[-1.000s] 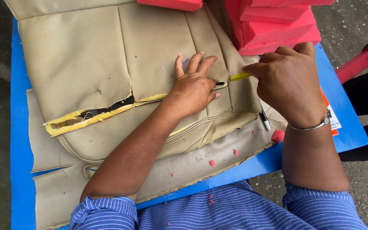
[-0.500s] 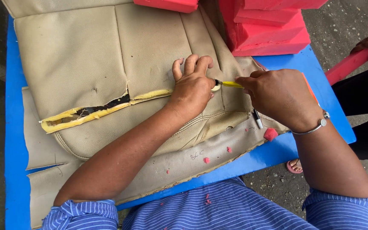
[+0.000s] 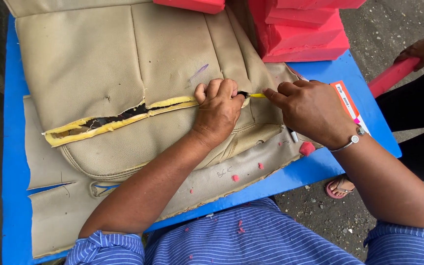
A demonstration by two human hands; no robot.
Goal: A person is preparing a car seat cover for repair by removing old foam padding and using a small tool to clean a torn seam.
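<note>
The blade end of the thin yellow cutting tool (image 3: 257,95) pinched by the right hand (image 3: 310,110) is hidden under the curled left hand (image 3: 219,112), which presses the split beige leather seat cover (image 3: 123,73) on a blue table (image 3: 11,147) over grey pavement (image 3: 398,24).

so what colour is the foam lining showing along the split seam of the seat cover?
Yellow foam lining, clearest in the head view.
</note>
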